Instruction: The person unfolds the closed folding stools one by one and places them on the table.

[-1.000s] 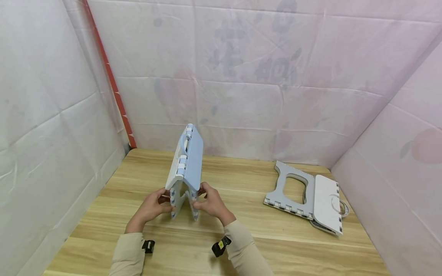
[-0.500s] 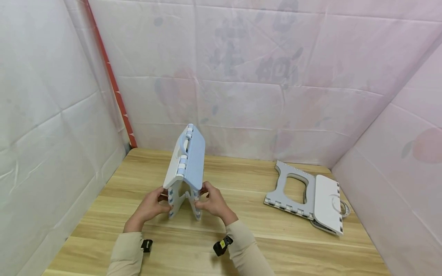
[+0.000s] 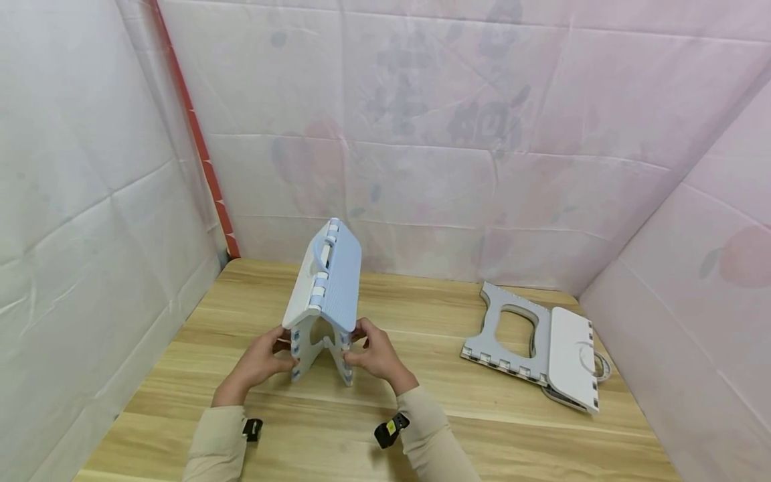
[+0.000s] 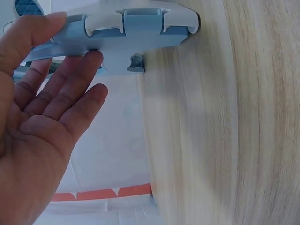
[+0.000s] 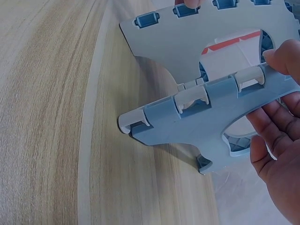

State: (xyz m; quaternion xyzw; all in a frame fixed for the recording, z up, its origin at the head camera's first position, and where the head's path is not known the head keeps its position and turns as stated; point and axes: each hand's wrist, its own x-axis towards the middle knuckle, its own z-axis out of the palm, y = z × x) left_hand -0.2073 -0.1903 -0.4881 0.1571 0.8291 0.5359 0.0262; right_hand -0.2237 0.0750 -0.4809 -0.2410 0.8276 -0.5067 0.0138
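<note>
A blue and white folding stool (image 3: 340,274) stands half unfolded on the table, its two top panels sloping like a roof and its legs spread in a narrow V. My left hand (image 3: 260,361) grips the left leg panel near its front edge, thumb on one side and fingers on the other. On the opposite side, my right hand (image 3: 375,355) pinches the right leg panel (image 5: 173,119) by its hinged edge. The left wrist view shows the left leg panel (image 4: 126,35) between thumb and fingers. A loop handle (image 3: 319,253) sits along the top fold.
A second folding stool (image 3: 569,355), grey and white, lies flat on the wooden table (image 3: 421,308) at the right. White sheeting (image 3: 415,181) walls in the back and both sides. A red strip (image 3: 199,147) runs down the left back corner.
My hands have moved slightly apart with the leg panels. The stool's legs stand wider, and its top panels have spread to a flatter slope. The grey stool has not moved.
</note>
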